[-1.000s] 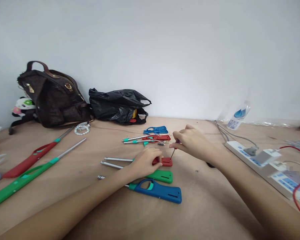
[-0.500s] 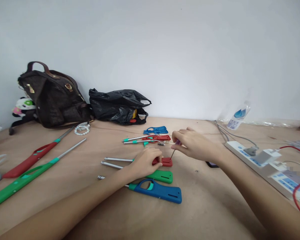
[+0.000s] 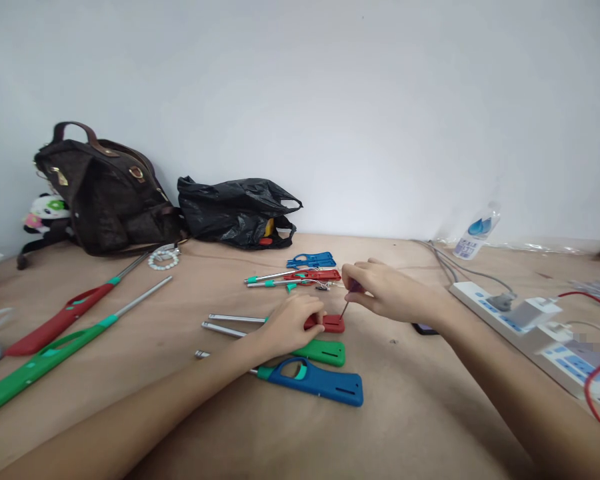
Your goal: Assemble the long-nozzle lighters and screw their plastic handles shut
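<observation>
My left hand (image 3: 294,323) is closed around the body of a red gas lighter (image 3: 334,324) lying on the table. Its silver barrel points left from under my fingers. My right hand (image 3: 373,287) grips a screwdriver (image 3: 345,309) by its dark handle, most of it hidden in the fingers. The thin shaft slants down, its tip at the right end of the red lighter. Nearer to me lie a green gas lighter (image 3: 325,351), partly under my left hand, and a blue gas lighter (image 3: 320,385), its barrel crossed by my left forearm.
Behind my hands lie blue casing halves (image 3: 311,260) and opened red lighter parts (image 3: 313,275). Two longer lighters, red (image 3: 60,321) and green (image 3: 45,363), lie left. A black plastic bag (image 3: 225,210) and dark backpack (image 3: 105,200) stand at the wall. A power strip (image 3: 510,333) lies right.
My right hand has turned slightly on the screwdriver, its fingers lying a little differently on the handle. The tip stays on the red lighter, and my left hand has kept its place.
</observation>
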Action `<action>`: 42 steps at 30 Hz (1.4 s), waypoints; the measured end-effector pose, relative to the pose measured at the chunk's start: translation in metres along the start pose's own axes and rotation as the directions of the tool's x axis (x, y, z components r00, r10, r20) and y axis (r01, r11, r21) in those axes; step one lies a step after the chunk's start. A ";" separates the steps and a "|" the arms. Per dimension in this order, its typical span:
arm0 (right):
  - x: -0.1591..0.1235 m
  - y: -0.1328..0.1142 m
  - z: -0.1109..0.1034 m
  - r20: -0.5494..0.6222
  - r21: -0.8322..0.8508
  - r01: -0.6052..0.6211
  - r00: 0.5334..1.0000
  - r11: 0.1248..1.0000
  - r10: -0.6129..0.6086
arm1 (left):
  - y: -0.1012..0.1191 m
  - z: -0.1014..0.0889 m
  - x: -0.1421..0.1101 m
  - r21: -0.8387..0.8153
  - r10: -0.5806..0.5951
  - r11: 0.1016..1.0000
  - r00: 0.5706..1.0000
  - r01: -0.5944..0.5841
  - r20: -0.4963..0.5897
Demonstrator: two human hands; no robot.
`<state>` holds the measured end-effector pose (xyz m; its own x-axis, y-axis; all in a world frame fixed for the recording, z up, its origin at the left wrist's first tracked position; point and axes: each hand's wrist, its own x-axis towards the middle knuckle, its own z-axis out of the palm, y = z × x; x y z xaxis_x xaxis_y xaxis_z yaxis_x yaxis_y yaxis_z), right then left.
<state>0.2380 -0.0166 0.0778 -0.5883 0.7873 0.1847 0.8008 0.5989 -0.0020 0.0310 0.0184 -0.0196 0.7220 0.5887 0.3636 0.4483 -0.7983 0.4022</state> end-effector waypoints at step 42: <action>0.004 0.004 0.000 0.014 -0.192 -0.077 0.997 0.978 0.081 | 0.001 -0.001 0.000 -0.007 -0.013 1.000 1.000 0.013 0.010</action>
<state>0.2389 -0.0107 0.0788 -0.5227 0.8354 0.1702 0.8505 0.4970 0.1723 0.0316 0.0177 -0.0184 0.7211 0.5979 0.3501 0.4543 -0.7895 0.4126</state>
